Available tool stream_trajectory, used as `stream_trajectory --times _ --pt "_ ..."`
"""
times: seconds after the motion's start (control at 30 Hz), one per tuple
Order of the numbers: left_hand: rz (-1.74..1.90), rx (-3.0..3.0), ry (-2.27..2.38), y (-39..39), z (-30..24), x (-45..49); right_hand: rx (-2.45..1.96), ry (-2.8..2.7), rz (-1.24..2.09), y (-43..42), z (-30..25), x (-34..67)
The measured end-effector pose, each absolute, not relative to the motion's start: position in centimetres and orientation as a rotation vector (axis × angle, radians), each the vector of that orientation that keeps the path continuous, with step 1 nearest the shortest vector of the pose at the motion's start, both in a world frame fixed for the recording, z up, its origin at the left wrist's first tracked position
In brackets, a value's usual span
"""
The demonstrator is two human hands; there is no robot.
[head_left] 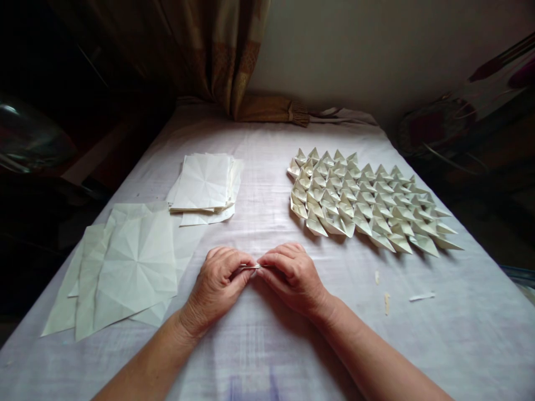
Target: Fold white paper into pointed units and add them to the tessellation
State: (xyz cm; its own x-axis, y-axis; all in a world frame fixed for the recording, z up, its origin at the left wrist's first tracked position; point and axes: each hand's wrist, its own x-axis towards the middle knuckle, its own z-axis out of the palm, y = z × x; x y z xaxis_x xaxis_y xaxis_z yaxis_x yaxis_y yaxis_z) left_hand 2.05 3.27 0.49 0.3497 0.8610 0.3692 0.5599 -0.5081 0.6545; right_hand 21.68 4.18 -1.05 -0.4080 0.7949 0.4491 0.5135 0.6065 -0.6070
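My left hand [221, 278] and my right hand [292, 275] meet at the middle of the table, each pinching a small folded piece of paper [249, 267] between thumb and fingers. Only a thin pale edge of that paper shows; the rest is hidden inside my fingers. To the right, beyond my right hand, rows of folded paper boats [359, 200] stand close together. Left of my left hand lie loose creased paper sheets [137, 262], overlapping one another. Farther back is a neater stack of creased white squares [203, 181].
A pale cloth covers the table [267, 345]. Paper scraps [387, 303] and a thin white strip [422, 297] lie at the right. A brown curtain [234, 61] hangs at the far edge, its tied end resting on the cloth. Dark objects flank both sides.
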Motion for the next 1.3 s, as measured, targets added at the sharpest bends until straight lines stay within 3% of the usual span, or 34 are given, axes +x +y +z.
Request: stream_trajectory --times 0.43,1.13,1.3 --pt "0.942 2.257 1.204 2.8 0.9 2.0 -0.917 -2.118 0.343 4.0 -0.1 21.6" --pt "1.113 2.190 1.175 2.7 1.1 2.0 -0.899 -2.033 0.448 3.9 0.0 21.6" --pt "0.998 2.170 1.214 2.9 1.3 1.5 -0.892 -2.011 0.486 4.0 0.2 21.8"
